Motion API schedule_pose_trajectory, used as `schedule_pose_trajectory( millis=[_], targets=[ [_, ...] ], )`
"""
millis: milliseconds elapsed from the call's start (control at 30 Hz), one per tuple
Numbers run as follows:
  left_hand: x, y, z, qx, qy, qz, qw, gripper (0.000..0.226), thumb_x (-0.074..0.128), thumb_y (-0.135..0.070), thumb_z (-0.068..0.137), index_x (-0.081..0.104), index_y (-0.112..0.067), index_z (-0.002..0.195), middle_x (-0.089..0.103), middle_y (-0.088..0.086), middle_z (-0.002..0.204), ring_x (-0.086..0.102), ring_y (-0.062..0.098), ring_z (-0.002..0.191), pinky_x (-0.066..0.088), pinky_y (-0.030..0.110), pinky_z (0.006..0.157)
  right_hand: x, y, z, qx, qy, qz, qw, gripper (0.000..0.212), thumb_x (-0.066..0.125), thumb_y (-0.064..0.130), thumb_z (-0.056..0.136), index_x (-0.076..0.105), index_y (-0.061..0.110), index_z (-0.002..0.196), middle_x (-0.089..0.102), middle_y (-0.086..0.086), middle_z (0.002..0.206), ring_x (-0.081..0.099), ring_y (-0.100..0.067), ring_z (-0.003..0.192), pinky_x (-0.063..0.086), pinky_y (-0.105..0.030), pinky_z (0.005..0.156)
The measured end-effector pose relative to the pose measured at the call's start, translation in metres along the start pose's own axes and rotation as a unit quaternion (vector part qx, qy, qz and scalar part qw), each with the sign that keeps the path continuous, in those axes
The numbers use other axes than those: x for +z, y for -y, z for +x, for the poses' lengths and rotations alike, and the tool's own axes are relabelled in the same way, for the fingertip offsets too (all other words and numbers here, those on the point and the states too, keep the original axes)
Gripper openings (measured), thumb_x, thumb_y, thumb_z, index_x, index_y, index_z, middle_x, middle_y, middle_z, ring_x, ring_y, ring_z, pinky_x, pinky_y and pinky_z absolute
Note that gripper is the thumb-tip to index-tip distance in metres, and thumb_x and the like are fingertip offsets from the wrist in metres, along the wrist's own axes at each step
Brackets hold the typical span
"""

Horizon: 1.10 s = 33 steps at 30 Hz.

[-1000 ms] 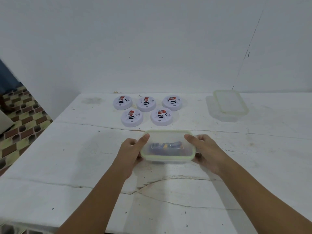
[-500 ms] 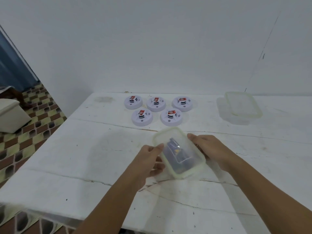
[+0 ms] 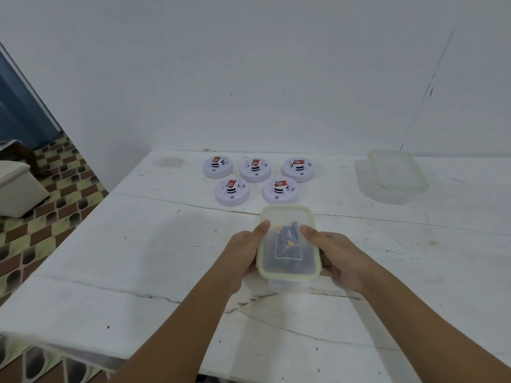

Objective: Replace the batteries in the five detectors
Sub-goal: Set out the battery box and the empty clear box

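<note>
Several round white detectors [image 3: 255,170] lie face-down in two rows at the back of the white table [image 3: 138,244], each with a red-labelled battery showing. In front of them stands a clear lidded plastic box [image 3: 287,272] with a pale green rim, its long side pointing away from me. A dark blue pack of batteries [image 3: 288,241] shows through the lid. My left hand [image 3: 243,252] grips the box's left side, thumb on the lid. My right hand [image 3: 336,255] grips the right side the same way.
A second clear box with its lid [image 3: 398,172] sits at the back right of the table. The table's left edge drops to a tiled floor [image 3: 41,211], where a beige bin [image 3: 16,189] stands. A white wall rises behind the table.
The box has turned from lying crosswise to pointing away from me, both hands turning with it. My view has shifted to the left, showing more floor.
</note>
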<state>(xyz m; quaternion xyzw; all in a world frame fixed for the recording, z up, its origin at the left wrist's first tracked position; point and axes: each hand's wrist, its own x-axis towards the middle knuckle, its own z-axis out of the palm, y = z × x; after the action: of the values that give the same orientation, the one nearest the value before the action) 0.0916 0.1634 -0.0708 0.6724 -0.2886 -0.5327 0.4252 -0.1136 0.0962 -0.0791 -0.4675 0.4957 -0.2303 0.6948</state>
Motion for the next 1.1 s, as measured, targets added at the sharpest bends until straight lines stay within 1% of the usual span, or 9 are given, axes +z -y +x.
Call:
schedule_pose_trajectory(
  millis=[167,333,500,767,867,933,1000,1033,1100],
  targets=[
    [-0.006,0.005,0.003,-0.003,0.043,-0.002,0.999,0.056,0.063,-0.060,0.097,0.076,-0.010,0.119,0.080,0.010,0.111,0.075,0.034,0.108,0.057,0.049,0.103,-0.001,0.001,0.000,0.000,0.010,-0.011,1.000,0.066,0.076,0.060,0.085,0.074,0.002,0.117,0.073,-0.024,0.118,0.067,-0.032,0.093,0.055,-0.051,0.101],
    [-0.007,-0.001,0.003,-0.012,0.067,-0.024,0.997,0.051,0.064,-0.054,0.098,0.076,-0.009,0.121,0.079,0.010,0.114,0.074,0.032,0.110,0.060,0.038,0.089,0.002,0.001,-0.003,-0.002,0.010,-0.016,1.000,0.063,0.073,0.059,0.088,0.074,0.003,0.117,0.074,-0.023,0.117,0.066,-0.032,0.094,0.056,-0.050,0.100],
    [-0.008,-0.001,0.006,-0.008,0.041,-0.061,0.997,0.048,0.072,-0.049,0.094,0.076,-0.008,0.119,0.079,0.012,0.112,0.074,0.037,0.109,0.060,0.050,0.096,0.004,0.000,-0.004,-0.013,0.002,-0.010,1.000,0.061,0.072,0.056,0.089,0.073,0.002,0.116,0.077,-0.021,0.108,0.064,-0.027,0.085,0.057,-0.034,0.077],
    [-0.008,0.000,0.003,0.005,0.069,-0.080,0.994,0.045,0.066,-0.047,0.099,0.073,-0.010,0.124,0.079,0.010,0.115,0.074,0.035,0.111,0.058,0.052,0.100,0.005,0.003,-0.006,-0.016,0.002,-0.010,1.000,0.055,0.071,0.055,0.091,0.075,0.004,0.112,0.078,-0.019,0.106,0.067,-0.025,0.084,0.058,-0.032,0.076],
    [-0.008,-0.001,0.001,0.009,0.067,-0.080,0.994,0.044,0.065,-0.046,0.100,0.073,-0.010,0.124,0.079,0.010,0.114,0.074,0.034,0.110,0.061,0.048,0.094,0.006,0.004,-0.006,-0.013,0.009,-0.009,1.000,0.051,0.070,0.053,0.093,0.075,0.005,0.109,0.078,-0.015,0.095,0.067,-0.022,0.077,0.057,-0.030,0.071],
    [-0.008,-0.001,0.002,0.009,0.070,-0.084,0.994,0.045,0.066,-0.045,0.099,0.072,-0.009,0.125,0.079,0.011,0.115,0.074,0.035,0.111,0.061,0.047,0.093,0.007,0.005,-0.006,-0.010,0.009,-0.007,1.000,0.050,0.071,0.053,0.093,0.075,0.005,0.108,0.078,-0.018,0.098,0.066,-0.023,0.078,0.059,-0.032,0.074],
    [-0.008,-0.001,0.002,0.005,0.070,-0.088,0.994,0.046,0.068,-0.046,0.098,0.072,-0.008,0.124,0.078,0.011,0.116,0.073,0.036,0.112,0.061,0.047,0.093,0.009,0.006,-0.006,-0.013,-0.001,0.013,1.000,0.042,0.075,0.049,0.091,0.072,0.006,0.092,0.075,-0.020,0.082,0.063,-0.023,0.070,0.057,-0.032,0.069],
    [-0.008,-0.001,0.001,0.003,0.067,-0.087,0.994,0.046,0.069,-0.046,0.098,0.072,-0.008,0.124,0.078,0.011,0.115,0.073,0.036,0.113,0.061,0.048,0.095,0.010,0.005,-0.005,-0.020,-0.015,0.036,0.999,0.038,0.078,0.044,0.090,0.063,0.010,0.079,0.066,-0.015,0.066,0.058,-0.021,0.061,0.053,-0.029,0.060],
    [-0.007,-0.001,0.001,0.001,0.061,-0.081,0.995,0.046,0.069,-0.047,0.097,0.072,-0.008,0.123,0.079,0.011,0.115,0.073,0.035,0.113,0.059,0.051,0.098,0.010,0.002,-0.003,-0.030,-0.041,0.079,0.996,0.043,0.079,0.036,0.091,0.048,0.017,0.068,0.053,-0.003,0.052,0.051,-0.016,0.047,0.045,-0.027,0.053]
  ],
)
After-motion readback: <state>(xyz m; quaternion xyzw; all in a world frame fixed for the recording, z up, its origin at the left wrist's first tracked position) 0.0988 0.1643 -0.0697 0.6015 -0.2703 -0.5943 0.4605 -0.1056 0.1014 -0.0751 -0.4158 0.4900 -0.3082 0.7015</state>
